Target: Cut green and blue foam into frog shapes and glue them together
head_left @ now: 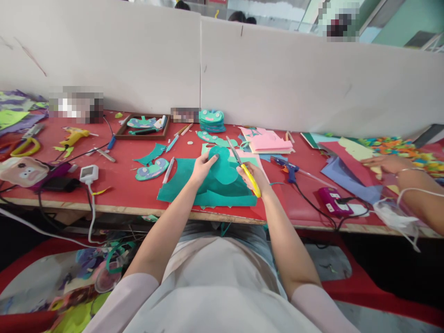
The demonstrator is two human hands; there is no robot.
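My left hand (204, 167) is closed on a rounded teal cut-out (224, 164), with the thumb lying on its upper face. My right hand (255, 176) grips yellow-handled scissors (250, 178), whose blades point up and away to the left, just beside the cut-out's right edge. Under both hands lies a larger teal sheet (180, 178) near the table's front edge. A white pen (169, 170) rests on that sheet's left side. To its left is a teal and lilac cut-out (151, 170) with a curved teal scrap (152, 154) behind it.
A stack of teal face cut-outs (212, 120) stands at the back, left of pink sheets (268, 140). A blue glue gun (287, 167) and purple power strip (335, 202) lie right. A brown tray (118, 134) sits left. Far right, another person's hand (385, 163) touches paper.
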